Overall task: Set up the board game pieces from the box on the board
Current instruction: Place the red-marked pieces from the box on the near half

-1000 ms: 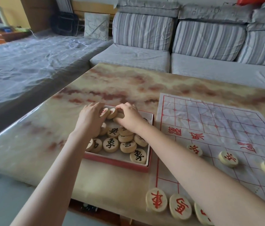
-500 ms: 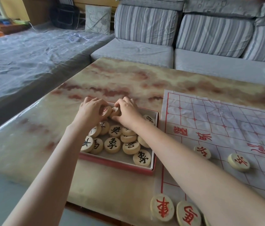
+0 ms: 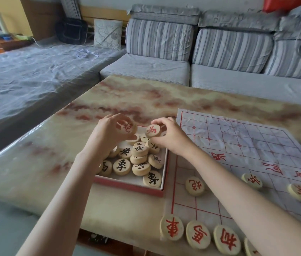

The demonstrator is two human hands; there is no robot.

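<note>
Left hand (image 3: 109, 133): a red piece (image 3: 127, 127) is being pinched between curled fingers and thumb, face to the camera, above the far end of the box (image 3: 127, 185).
Right hand (image 3: 170, 137): a second red piece (image 3: 153, 130) is being gripped at its rim by thumb and fingertips, at 3 o'clock of the first, close to it but apart.
Box: red-walled and open-topped, it is being reached into from 6 o'clock. Black pieces (image 3: 122, 166) are being kept inside in a loose heap, several overlapping.
Board (image 3: 238, 145): a creased sheet with a red grid is being kept flat at 3 o'clock of the box, just beside it.
Row (image 3: 198, 234): red pieces are being lined along the board's 6 o'clock edge.
Three more (image 3: 252, 181) are being spaced across the board's near half.
Table (image 3: 35, 154): marbled, it is being used under box and board.
Sofa (image 3: 220, 48): striped, it is being seen at 12 o'clock.
</note>
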